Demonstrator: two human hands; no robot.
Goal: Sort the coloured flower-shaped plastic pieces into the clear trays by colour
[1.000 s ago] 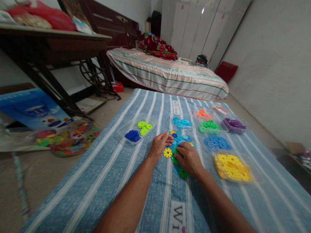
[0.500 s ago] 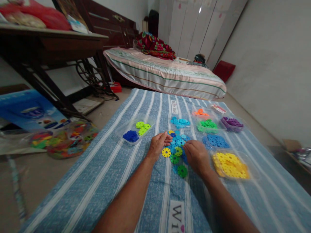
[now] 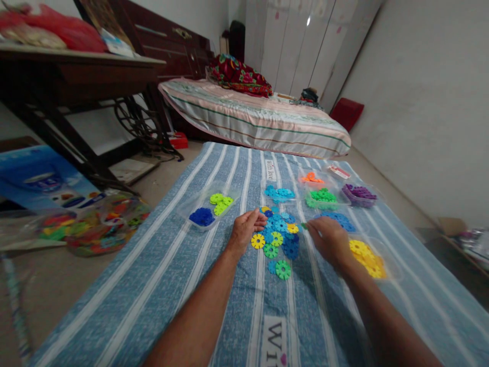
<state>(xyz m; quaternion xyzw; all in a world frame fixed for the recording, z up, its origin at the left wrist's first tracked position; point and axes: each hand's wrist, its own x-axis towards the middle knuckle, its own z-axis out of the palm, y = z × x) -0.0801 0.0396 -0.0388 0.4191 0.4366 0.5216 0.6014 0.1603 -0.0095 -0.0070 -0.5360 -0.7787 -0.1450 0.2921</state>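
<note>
A loose pile of plastic snowflake discs (image 3: 280,234) in blue, green and yellow lies on a blue striped cloth (image 3: 160,285). My left hand (image 3: 245,230) rests at the pile's left edge, fingers curled and touching the discs beside a yellow disc (image 3: 257,241). My right hand (image 3: 329,239) is lifted right of the pile, pinched on a small green disc (image 3: 304,225). It hovers over the blue disc tray (image 3: 336,220), near the yellow disc tray (image 3: 369,257).
Further trays hold green (image 3: 324,197), purple (image 3: 359,194), orange (image 3: 311,178) and light blue discs (image 3: 280,193); another has dark blue and lime discs (image 3: 209,209). A bag of mixed discs (image 3: 103,224) lies on the floor left. A bed (image 3: 260,120) and dark table (image 3: 76,76) stand behind.
My right hand has left the pile and moved to the right with a green disc pinched in it. The left hand has stayed at the pile's left edge.
</note>
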